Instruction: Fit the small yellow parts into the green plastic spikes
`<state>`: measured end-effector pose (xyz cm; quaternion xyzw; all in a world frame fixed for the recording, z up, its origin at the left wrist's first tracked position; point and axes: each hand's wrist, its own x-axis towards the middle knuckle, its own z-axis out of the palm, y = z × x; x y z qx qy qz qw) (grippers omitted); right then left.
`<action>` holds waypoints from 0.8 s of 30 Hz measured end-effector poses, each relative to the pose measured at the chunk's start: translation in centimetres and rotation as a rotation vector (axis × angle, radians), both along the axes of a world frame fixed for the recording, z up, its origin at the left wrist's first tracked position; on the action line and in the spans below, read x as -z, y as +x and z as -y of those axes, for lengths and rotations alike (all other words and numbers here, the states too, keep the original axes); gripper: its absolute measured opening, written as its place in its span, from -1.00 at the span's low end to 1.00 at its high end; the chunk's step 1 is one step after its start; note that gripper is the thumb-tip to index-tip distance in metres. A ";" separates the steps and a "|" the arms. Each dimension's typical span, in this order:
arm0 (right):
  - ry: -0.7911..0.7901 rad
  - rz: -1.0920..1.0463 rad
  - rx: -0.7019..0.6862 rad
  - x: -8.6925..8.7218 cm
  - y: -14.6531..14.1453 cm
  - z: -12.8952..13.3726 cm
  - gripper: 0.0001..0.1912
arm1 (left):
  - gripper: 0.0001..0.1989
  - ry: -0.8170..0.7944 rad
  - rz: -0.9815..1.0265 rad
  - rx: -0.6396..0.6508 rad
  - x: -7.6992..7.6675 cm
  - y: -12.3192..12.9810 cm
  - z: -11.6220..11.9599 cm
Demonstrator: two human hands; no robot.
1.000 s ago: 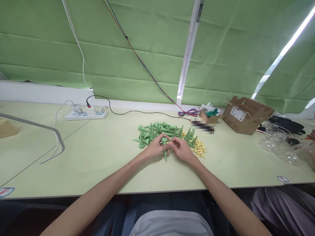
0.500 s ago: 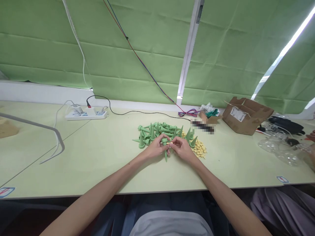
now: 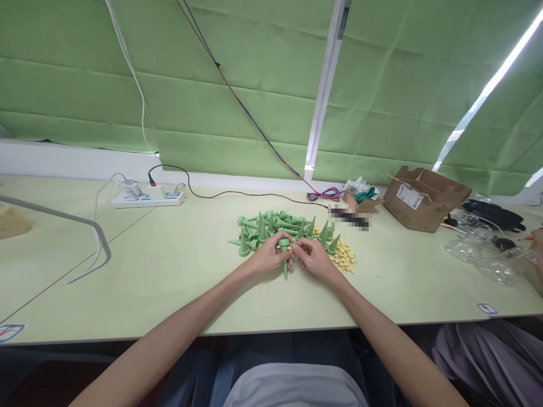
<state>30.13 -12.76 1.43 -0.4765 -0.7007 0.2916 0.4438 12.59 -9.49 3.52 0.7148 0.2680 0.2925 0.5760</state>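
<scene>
A green plastic spike (image 3: 285,267), its wide capped end up and its tip down, is gripped by the fingers of my left hand (image 3: 268,254). My right hand (image 3: 313,257) pinches a small yellow plastic piece (image 3: 289,247) against the side of the spike, just under the cap. Most of that piece is covered by my fingertips. Behind both hands is a heap of green spikes (image 3: 278,217), some lying and several standing with points up. Small yellow pieces (image 3: 344,257) lie in a pile to the right of my right hand.
A white power strip (image 3: 148,196) sits at the back left, with a black cable running right. Towards the right are an open cardboard box (image 3: 419,198), a smaller carton (image 3: 362,203) and clear plastic packaging (image 3: 487,257). A grey bent bar (image 3: 102,237) reaches in from the left.
The yellow piece shows less between my hands, and my right fingertips sit slightly closer to the spike. My left hand keeps its hold.
</scene>
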 end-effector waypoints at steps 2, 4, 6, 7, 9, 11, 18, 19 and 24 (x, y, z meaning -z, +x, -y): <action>0.005 0.026 0.010 0.1 0.0 -0.1 -0.58 | -0.63 0.005 0.000 0.009 0.1 0.0 -0.1; 0.009 0.050 0.025 0.2 0.0 -0.1 -0.53 | -0.66 0.009 0.005 0.014 0.1 0.0 -0.1; 0.011 0.067 0.041 0.2 -0.1 -0.1 -0.50 | -0.68 0.014 0.010 0.012 0.1 0.1 0.0; 0.010 0.071 0.046 0.3 -0.1 -0.1 -0.48 | -0.69 0.016 0.011 0.011 0.1 0.1 0.0; 0.004 0.075 0.047 0.3 -0.1 -0.1 -0.46 | -0.70 0.014 0.012 0.011 -0.1 0.2 0.1; -0.005 0.075 0.039 0.2 -0.2 0.0 -0.42 | -0.69 0.011 0.016 0.011 -0.1 0.2 0.2; -0.033 0.080 0.070 0.0 -0.3 0.0 -0.35 | -0.67 0.004 0.031 0.018 -0.1 0.2 0.2; -0.037 0.073 0.070 0.0 -0.3 0.0 -0.36 | -0.66 -0.002 0.032 0.013 -0.1 0.2 0.2; -0.014 -0.064 0.024 -0.1 -0.3 0.1 -0.60 | -0.65 -0.010 0.022 -0.037 0.0 0.1 0.0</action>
